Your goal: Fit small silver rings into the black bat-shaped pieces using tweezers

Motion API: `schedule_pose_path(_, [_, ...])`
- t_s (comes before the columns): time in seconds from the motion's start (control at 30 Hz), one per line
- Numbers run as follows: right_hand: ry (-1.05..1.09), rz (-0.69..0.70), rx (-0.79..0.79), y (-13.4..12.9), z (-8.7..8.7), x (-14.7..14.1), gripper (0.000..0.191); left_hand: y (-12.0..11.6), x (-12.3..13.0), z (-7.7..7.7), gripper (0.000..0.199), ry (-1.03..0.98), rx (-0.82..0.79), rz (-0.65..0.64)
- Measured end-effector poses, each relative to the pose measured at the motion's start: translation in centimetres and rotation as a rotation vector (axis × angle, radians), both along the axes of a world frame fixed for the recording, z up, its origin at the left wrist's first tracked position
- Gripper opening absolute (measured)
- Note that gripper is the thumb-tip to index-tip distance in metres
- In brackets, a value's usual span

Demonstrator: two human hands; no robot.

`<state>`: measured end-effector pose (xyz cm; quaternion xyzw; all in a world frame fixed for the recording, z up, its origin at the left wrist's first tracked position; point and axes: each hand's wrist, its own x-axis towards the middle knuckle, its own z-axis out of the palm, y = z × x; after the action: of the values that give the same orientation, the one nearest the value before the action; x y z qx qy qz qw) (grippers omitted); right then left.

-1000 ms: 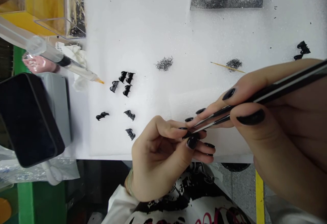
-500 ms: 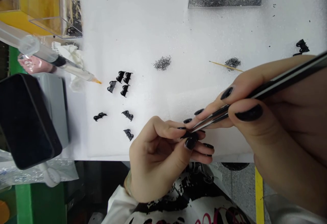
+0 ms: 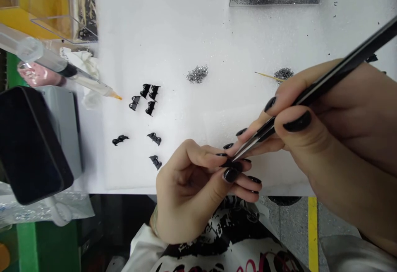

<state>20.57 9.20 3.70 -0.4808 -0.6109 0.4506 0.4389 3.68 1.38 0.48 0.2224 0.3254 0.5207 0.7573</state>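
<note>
Between the thumb and fingers of my left hand (image 3: pixel 189 197) is a small black piece (image 3: pixel 228 163), mostly covered by the fingertips. My right hand (image 3: pixel 325 139) is closed round black tweezers (image 3: pixel 319 87), whose tips meet the black piece. Several small black pieces (image 3: pixel 151 92) with rounded loops lie to the left on the white sheet, each like a little bat-shaped frame. Beyond my hands are a pile of tiny silvery bits (image 3: pixel 197 74) and a darker pile (image 3: pixel 283 74) with a thin wooden stick (image 3: pixel 265 74) against it.
A syringe (image 3: pixel 93 82) with an orange tip points in from the left, above a dark phone (image 3: pixel 32 143). Clear boxes (image 3: pixel 51 23) stand at the far left. A clear tray (image 3: pixel 274 3) of dark bits is at the back. The table's front edge (image 3: pixel 124 193) runs below my hands.
The tweezers' arms have closed closer together, and their back end has swung upward as my right hand shifted slightly. My left hand keeps its hold on the black piece.
</note>
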Motion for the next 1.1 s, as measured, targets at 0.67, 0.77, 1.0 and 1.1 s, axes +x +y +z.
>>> schedule_pose_path(0.67, [0.002,-0.014,-0.049,-0.9,-0.3,0.7,0.025,-0.1,-0.2,0.3,0.025,0.031,0.012,-0.014])
schedule_pose_path(0.77, [-0.051,0.016,-0.128,-1.5,-0.2,1.8,0.013,0.0,-0.3,0.3,0.022,-0.014,-0.007,-0.014])
schedule_pose_path(1.0, [-0.061,0.018,-0.157,-1.7,0.3,2.0,0.008,0.4,-0.3,0.2,0.024,-0.029,-0.035,-0.049])
schedule_pose_path(1.1, [-0.196,-0.021,-0.156,-1.9,0.4,2.1,0.015,0.4,-0.2,0.2,0.022,-0.011,-0.028,-0.039])
